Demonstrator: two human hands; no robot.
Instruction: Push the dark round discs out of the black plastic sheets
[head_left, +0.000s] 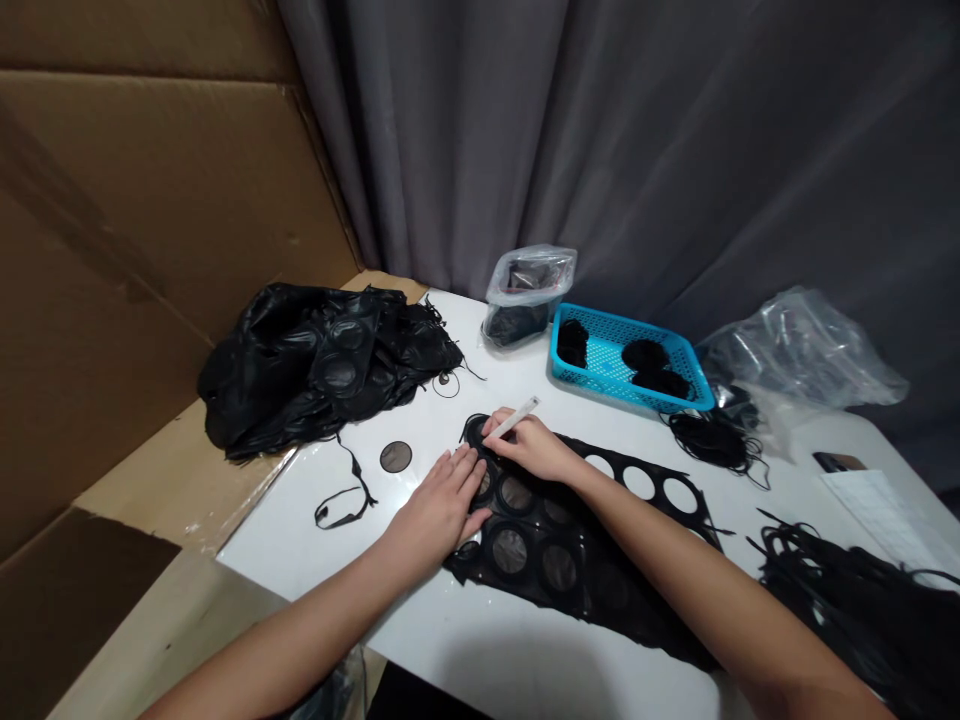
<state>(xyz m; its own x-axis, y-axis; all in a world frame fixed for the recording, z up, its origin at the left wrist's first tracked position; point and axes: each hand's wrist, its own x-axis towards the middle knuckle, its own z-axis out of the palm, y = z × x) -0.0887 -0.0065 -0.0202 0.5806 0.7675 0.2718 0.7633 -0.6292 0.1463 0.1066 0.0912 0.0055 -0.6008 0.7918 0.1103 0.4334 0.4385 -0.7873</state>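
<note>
A black sheet point(600, 575) with rows of round cut-outs lies flat on the white table point(420, 640). My left hand point(442, 505) rests flat on the sheet's left end, fingers stretched out and together. My right hand point(529, 445) is closed on a thin white pen-like tool point(517, 416), its tip down at the sheet's far left corner. One loose dark mesh disc point(395, 456) lies on the table left of the sheet, beside a scrap of black strip point(346, 497).
A heap of black sheets point(322, 365) sits at the left by cardboard point(150, 250). Behind are a zip bag point(525, 290), a blue basket point(600, 375) holding black pieces, and a clear plastic bag point(802, 350). Black offcuts point(862, 600) pile up at right beside a paper point(877, 510).
</note>
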